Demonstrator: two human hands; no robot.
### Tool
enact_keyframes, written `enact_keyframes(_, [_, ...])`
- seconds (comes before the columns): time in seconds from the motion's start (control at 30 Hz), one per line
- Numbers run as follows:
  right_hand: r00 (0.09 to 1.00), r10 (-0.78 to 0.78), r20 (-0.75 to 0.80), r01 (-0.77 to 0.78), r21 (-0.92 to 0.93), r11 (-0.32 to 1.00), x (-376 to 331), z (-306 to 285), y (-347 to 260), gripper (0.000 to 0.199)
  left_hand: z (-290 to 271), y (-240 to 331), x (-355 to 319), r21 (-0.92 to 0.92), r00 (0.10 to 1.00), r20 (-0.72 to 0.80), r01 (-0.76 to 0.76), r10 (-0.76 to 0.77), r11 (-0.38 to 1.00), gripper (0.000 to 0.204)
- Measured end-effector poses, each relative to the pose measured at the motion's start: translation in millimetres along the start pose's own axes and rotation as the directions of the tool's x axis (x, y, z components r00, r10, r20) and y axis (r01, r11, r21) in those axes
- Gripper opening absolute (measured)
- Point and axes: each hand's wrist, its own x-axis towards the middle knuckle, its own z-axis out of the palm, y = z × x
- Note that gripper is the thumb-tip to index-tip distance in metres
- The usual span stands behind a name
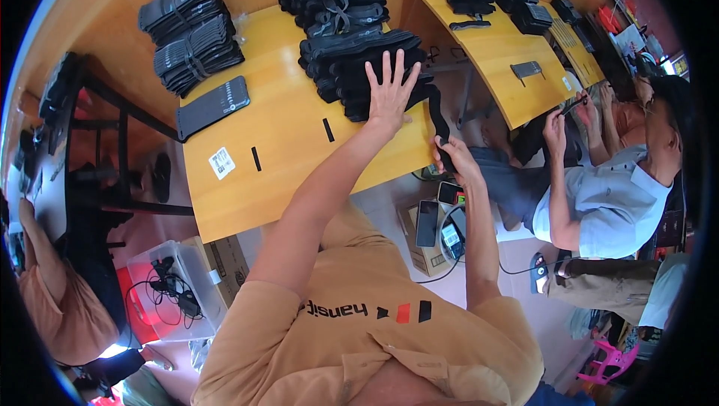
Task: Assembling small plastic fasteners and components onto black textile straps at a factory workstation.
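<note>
My left hand [390,99] lies with fingers spread on a stack of black fabric pieces [348,54] on the yellow table [299,181]. My right hand [458,160], just past the table's right edge, is closed round a black strap [438,114]. That strap runs up from my fingers to the right side of the stack. Behind the stack is a heap of similar black pieces [329,1], bound with a band. To the left are strapped bundles of flat dark pieces [198,50], and a single flat dark piece [213,108] lies in front of them.
Two slots and a white label [222,163] mark the tabletop. Below are a clear plastic bin [180,294] with cables and a cardboard box with a phone [427,224]. At right, a person in a light shirt [607,196] works at another yellow table [487,54]; another person [64,294] is at left.
</note>
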Motion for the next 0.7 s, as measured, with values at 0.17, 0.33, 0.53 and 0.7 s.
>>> enact_keyframes(0.17, [1.000,0.001,-0.031,0.000,0.018,1.000,-4,1,-2,0.020,15,4,6,0.006,0.998,-0.048,0.043,-0.043,0.999,0.092])
enact_keyframes(0.33, [0.997,0.008,-0.072,-0.003,0.079,0.997,-20,2,-7,0.019,28,6,13,0.131,0.991,-0.125,0.057,-0.041,0.990,0.084])
enact_keyframes(0.53, [0.999,0.004,-0.035,-0.001,0.090,0.996,-72,-8,-8,0.020,31,-2,18,0.118,0.995,-0.067,0.087,-0.079,0.989,0.081])
enact_keyframes(0.7, [0.997,-0.064,-0.047,0.066,0.042,0.997,-89,-15,-14,0.019,18,5,12,-0.128,0.993,-0.087,0.072,-0.084,0.989,0.089])
